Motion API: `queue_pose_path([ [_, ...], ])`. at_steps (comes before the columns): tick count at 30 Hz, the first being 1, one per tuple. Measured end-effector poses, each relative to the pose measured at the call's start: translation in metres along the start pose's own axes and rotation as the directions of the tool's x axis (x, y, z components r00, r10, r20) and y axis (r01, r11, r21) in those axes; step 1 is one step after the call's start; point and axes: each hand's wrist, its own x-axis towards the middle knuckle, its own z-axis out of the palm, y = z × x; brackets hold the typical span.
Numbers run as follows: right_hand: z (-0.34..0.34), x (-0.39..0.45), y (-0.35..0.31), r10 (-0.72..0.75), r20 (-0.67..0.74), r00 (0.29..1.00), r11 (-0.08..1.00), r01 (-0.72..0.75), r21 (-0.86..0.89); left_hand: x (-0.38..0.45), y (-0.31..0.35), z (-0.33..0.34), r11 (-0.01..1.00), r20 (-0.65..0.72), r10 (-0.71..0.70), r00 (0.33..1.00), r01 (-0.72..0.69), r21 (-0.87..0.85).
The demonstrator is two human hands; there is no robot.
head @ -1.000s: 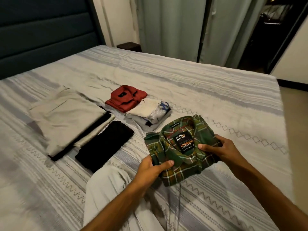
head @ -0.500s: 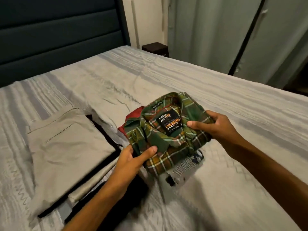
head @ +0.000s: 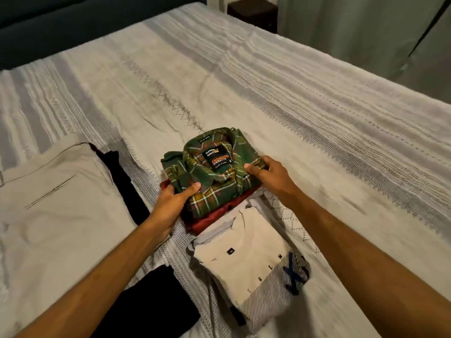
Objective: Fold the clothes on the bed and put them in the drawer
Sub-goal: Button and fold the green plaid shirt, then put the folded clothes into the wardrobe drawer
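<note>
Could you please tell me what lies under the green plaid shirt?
A folded red garment shows under the green plaid shirt, its edge peeking out. The rest is covered.

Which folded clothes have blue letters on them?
The cream folded T-shirt with the grey striped hem, lying nearest the person. The green plaid shirt in both hands, the red garment under it and the beige trousers show none.
</note>
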Motion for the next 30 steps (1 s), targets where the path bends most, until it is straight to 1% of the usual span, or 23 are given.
queue_pose_path([
  [2,-0.013,-0.011,0.001,-0.005,-0.010,1.000,0.999,0.004,-0.036,-0.014,0.001,0.009,0.995,-0.149,0.065,0.987,-0.054,0.080],
  [3,-0.020,-0.019,0.001,-0.020,-0.032,0.999,0.997,0.018,-0.074,-0.023,0.002,0.013,0.984,-0.244,0.135,0.960,-0.100,0.148],
  [4,-0.033,-0.034,0.003,-0.047,-0.066,0.997,0.993,0.039,-0.115,-0.037,0.005,0.020,0.954,-0.320,0.243,0.916,-0.165,0.252],
  [5,-0.045,-0.049,0.006,-0.081,-0.095,0.992,0.984,0.064,-0.165,-0.050,0.007,0.026,0.895,-0.356,0.375,0.856,-0.235,0.378],
  [6,-0.061,-0.069,0.011,-0.110,-0.117,0.987,0.972,0.082,-0.221,-0.065,0.009,0.036,0.813,-0.337,0.500,0.797,-0.299,0.499],
  [7,-0.075,-0.086,0.017,-0.129,-0.129,0.983,0.959,0.091,-0.267,-0.079,0.012,0.045,0.728,-0.282,0.589,0.757,-0.346,0.592],
  [8,-0.092,-0.110,0.024,-0.136,-0.148,0.980,0.950,0.086,-0.299,-0.096,0.014,0.059,0.655,-0.202,0.642,0.740,-0.391,0.646],
  [9,-0.109,-0.135,0.032,-0.141,-0.168,0.976,0.943,0.080,-0.324,-0.113,0.015,0.075,0.597,-0.106,0.665,0.739,-0.441,0.670],
  [11,-0.146,-0.198,0.053,-0.147,-0.241,0.959,0.936,0.056,-0.349,-0.154,0.009,0.114,0.519,0.116,0.659,0.743,-0.561,0.645],
  [13,-0.179,-0.259,0.074,-0.136,-0.301,0.944,0.933,0.020,-0.358,-0.195,-0.001,0.151,0.450,0.331,0.607,0.722,-0.656,0.606],
  [15,-0.216,-0.327,0.097,-0.134,-0.370,0.919,0.920,-0.024,-0.391,-0.240,-0.012,0.191,0.383,0.523,0.529,0.669,-0.738,0.556],
  [16,-0.243,-0.377,0.112,-0.130,-0.429,0.894,0.915,-0.058,-0.399,-0.274,-0.020,0.222,0.337,0.611,0.492,0.620,-0.783,0.523],
  [17,-0.259,-0.406,0.122,-0.134,-0.461,0.877,0.908,-0.078,-0.413,-0.291,-0.025,0.242,0.298,0.664,0.467,0.584,-0.811,0.504],
  [19,-0.297,-0.477,0.144,-0.111,-0.540,0.834,0.897,-0.150,-0.417,-0.336,-0.038,0.291,0.243,0.757,0.408,0.511,-0.860,0.449],
  [20,-0.314,-0.510,0.155,-0.075,-0.573,0.816,0.895,-0.199,-0.400,-0.358,-0.045,0.314,0.214,0.799,0.373,0.472,-0.881,0.421],
  [21,-0.337,-0.553,0.170,-0.035,-0.617,0.787,0.889,-0.257,-0.379,-0.386,-0.055,0.346,0.187,0.844,0.336,0.418,-0.908,0.375],
  [23,-0.368,-0.617,0.193,0.026,-0.673,0.739,0.884,-0.332,-0.331,-0.426,-0.070,0.394,0.162,0.900,0.274,0.339,-0.939,0.304],
  [25,-0.399,-0.690,0.226,0.090,-0.738,0.669,0.855,-0.432,-0.287,-0.473,-0.090,0.456,0.100,0.957,0.197,0.214,-0.975,0.197],
  [27,-0.421,-0.753,0.256,0.143,-0.806,0.575,0.822,-0.523,-0.227,-0.514,-0.110,0.509,0.060,0.983,0.138,0.121,-0.992,0.114],
  [30,-0.442,-0.835,0.301,0.227,-0.884,0.409,0.774,-0.626,-0.091,-0.574,-0.145,0.579,0.073,0.995,0.097,-0.008,-0.997,-0.015],
])
